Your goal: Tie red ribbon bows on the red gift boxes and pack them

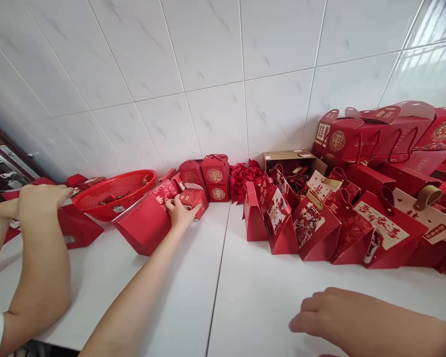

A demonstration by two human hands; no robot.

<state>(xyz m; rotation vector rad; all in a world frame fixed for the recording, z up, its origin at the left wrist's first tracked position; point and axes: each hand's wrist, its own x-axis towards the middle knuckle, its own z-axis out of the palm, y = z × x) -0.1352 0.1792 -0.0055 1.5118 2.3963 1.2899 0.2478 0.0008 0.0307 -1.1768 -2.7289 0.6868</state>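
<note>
My left hand reaches forward to a small red box with white lettering, its fingers closed on the box's near left edge. That box lies against the right side of a larger red gift box, which leans on the white table. Over the table's right half hovers my right hand, with nothing seen touching it; its fingers are bent and partly overlap, so their grip is unclear. Two stacked red boxes with gold emblems stand behind the small box.
Another person's arms reach in at the left, near a red box. A red mesh basket stands behind. Several red gift bags line the right side, with an open cardboard box and larger bags by the tiled wall.
</note>
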